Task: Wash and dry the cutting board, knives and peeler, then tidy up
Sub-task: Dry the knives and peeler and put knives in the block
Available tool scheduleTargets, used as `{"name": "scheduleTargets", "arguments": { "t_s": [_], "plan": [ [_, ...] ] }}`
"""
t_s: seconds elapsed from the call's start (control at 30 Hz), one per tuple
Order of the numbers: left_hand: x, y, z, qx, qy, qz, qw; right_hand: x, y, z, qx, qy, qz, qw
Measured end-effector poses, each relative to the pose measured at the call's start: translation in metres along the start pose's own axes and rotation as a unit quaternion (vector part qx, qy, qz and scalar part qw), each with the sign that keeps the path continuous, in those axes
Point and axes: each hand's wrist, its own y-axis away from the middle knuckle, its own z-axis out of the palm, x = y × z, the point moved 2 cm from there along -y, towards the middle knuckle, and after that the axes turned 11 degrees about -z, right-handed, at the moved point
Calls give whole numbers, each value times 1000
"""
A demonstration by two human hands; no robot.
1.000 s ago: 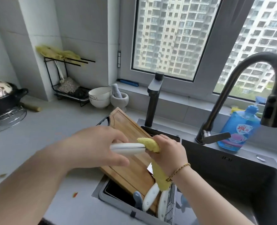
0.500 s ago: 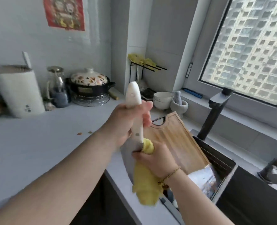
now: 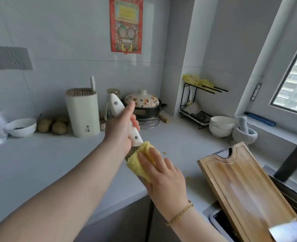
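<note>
My left hand (image 3: 121,131) grips the white handle of a knife (image 3: 117,105), handle end pointing up and away. The blade is hidden under a folded yellow cloth (image 3: 140,162), which my right hand (image 3: 163,177) holds wrapped around it, fingers lying over the cloth. The wooden cutting board (image 3: 240,184) leans tilted at the right, over the sink edge. A shiny metal blade (image 3: 289,231) shows at the bottom right corner. A white knife block (image 3: 82,112) with one white handle sticking out stands at the back of the counter.
Behind my hands stand a flowered clay pot (image 3: 142,103) on a wire trivet, white bowls (image 3: 221,126), a mortar (image 3: 244,135) and a black rack (image 3: 194,105). Potatoes (image 3: 52,126) and a white bowl (image 3: 21,127) sit at the back left. Small food scraps dot the counter.
My view has swung left from the sink to the counter. The knife went from lying level to handle-up, and my right hand now covers the blade with the cloth near the handle.
</note>
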Motion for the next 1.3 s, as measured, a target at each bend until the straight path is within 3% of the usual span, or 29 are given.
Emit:
{"name": "scheduleTargets", "arguments": {
  "t_s": [0.17,0.43,0.77,0.9,1.1,1.3],
  "plan": [
    [47,-39,-24,-53,19,-19,998,-17,-33,38,16,10,-28,999],
    [107,-94,-46,-86,-18,27,996,-31,-50,106,-84,-40,44,995],
    [180,-168,-69,47,-15,139,989,-9,-61,148,-77,-96,141,982],
    [209,-194,-63,93,-74,166,979,13,-76,173,-80,-135,140,978],
    [241,-226,-49,97,-133,204,965,33,-105,209,-79,-191,165,964],
    [257,-261,-36,99,-120,269,950,50,-120,236,-102,-266,199,938]
  ]
}}
